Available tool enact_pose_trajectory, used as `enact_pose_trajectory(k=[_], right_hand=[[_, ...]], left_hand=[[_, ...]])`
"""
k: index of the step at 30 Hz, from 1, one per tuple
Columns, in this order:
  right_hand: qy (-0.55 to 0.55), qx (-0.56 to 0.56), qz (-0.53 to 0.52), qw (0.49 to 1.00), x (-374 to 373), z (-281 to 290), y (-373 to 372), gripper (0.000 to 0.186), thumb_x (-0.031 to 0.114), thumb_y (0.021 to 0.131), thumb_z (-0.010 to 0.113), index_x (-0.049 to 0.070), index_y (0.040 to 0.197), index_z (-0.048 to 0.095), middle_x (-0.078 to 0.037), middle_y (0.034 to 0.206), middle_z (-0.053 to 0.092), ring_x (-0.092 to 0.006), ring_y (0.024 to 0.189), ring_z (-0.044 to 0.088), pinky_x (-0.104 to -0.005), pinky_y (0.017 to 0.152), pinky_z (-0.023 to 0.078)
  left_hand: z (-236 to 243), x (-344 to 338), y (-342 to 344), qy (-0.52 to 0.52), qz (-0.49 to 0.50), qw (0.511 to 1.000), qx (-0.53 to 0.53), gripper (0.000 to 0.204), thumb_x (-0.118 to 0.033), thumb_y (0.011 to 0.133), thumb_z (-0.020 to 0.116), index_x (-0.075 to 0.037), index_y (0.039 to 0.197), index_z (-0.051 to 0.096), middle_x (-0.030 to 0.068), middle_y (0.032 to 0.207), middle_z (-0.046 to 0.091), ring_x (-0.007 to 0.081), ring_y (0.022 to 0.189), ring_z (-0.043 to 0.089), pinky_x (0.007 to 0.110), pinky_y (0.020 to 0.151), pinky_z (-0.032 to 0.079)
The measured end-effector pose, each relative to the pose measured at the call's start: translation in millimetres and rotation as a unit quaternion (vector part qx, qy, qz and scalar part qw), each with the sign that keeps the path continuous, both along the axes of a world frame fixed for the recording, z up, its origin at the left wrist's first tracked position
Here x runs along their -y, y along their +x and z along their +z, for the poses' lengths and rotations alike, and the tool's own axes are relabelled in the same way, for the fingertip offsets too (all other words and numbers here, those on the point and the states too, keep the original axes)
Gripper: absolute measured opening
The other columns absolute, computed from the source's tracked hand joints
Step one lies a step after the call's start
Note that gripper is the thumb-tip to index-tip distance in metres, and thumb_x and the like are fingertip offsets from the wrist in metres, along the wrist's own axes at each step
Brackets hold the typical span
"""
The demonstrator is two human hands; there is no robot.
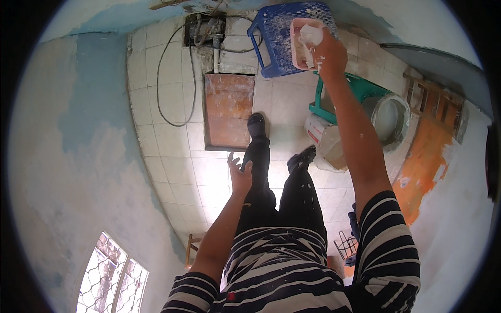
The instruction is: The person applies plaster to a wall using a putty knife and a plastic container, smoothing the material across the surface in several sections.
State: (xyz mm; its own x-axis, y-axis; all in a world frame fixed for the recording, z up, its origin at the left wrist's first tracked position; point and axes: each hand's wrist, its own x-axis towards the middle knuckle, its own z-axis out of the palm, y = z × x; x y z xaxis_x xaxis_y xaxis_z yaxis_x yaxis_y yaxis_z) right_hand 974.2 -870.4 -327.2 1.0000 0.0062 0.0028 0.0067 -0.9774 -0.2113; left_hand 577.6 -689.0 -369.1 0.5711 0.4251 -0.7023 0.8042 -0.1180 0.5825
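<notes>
My right hand (331,56) is stretched out ahead at the far right, its fingers closed on a whitish flat piece (311,35); whether it is a scraper is unclear. That piece is over a pink rectangular tub (298,61), whose inside looks smeared with pale paste. Under the tub stands a blue plastic stool (277,32), heavily spattered with white. Lower and nearer my body, my left hand (240,176) hangs in the air with its fingers apart, holding nothing.
Right of my feet are a green plastic stool (323,102), a bucket of pale liquid (403,121) and a tilted whitish bucket (324,148). A brown board (229,107) lies ahead on the tiles. A black cable (158,88) loops left of it. Patchy blue-white wall (88,115) runs along the left.
</notes>
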Motion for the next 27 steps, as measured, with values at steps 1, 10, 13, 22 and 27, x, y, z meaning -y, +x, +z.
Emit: enact_pose_trajectory(k=[1,10,13,22,27], right_hand=[[-0.006,0.015,0.006,1.0,-1,-1,3,0.055,0.038,0.076,0.077,0.009,0.119,0.057,-0.019,0.087,0.069,-0.0374,0.084,0.067,-0.0461,0.068,0.054],[-0.053,-0.005,0.068,0.996,-16,-11,24,0.048,0.043,0.08,0.072,0.006,0.107,0.059,-0.017,0.09,0.069,-0.0341,0.086,0.069,-0.0445,0.07,0.056],[-0.07,-0.046,0.067,0.994,-20,-8,26,0.055,0.044,0.079,0.072,0.007,0.118,0.057,-0.019,0.092,0.069,-0.0361,0.089,0.068,-0.0477,0.071,0.055],[-0.066,0.012,0.076,0.995,-9,1,13,0.06,0.044,0.079,0.072,0.01,0.126,0.055,-0.018,0.093,0.069,-0.036,0.088,0.068,-0.0452,0.071,0.055],[-0.023,-0.021,0.025,0.999,6,10,-2,0.059,0.042,0.078,0.074,0.01,0.124,0.056,-0.017,0.093,0.07,-0.0361,0.088,0.067,-0.045,0.073,0.054]], left_hand=[[-1,-1,-2,-0.001,0.002,1.0,0.0,0.073,-0.016,0.088,0.065,-0.006,0.147,0.023,0.0253,0.13,0.046,0.0365,0.112,0.053,0.045,0.096,0.043],[2,-2,-3,0.003,-0.017,1.0,0.024,0.07,-0.014,0.091,0.062,-0.004,0.146,0.021,0.0236,0.126,0.045,0.0319,0.114,0.051,0.041,0.097,0.043],[1,-4,-2,0.003,0.001,0.999,0.036,0.073,-0.019,0.089,0.064,-0.005,0.147,0.021,0.0265,0.131,0.045,0.0379,0.113,0.052,0.046,0.096,0.042],[-7,-5,-10,0.021,-0.011,0.998,0.052,0.073,-0.017,0.089,0.064,-0.004,0.147,0.021,0.025,0.13,0.046,0.0363,0.112,0.052,0.044,0.096,0.043],[0,1,-5,0.001,0.005,1.0,0.006,0.073,-0.016,0.089,0.064,-0.003,0.147,0.022,0.0245,0.13,0.045,0.0351,0.113,0.051,0.045,0.096,0.043]])
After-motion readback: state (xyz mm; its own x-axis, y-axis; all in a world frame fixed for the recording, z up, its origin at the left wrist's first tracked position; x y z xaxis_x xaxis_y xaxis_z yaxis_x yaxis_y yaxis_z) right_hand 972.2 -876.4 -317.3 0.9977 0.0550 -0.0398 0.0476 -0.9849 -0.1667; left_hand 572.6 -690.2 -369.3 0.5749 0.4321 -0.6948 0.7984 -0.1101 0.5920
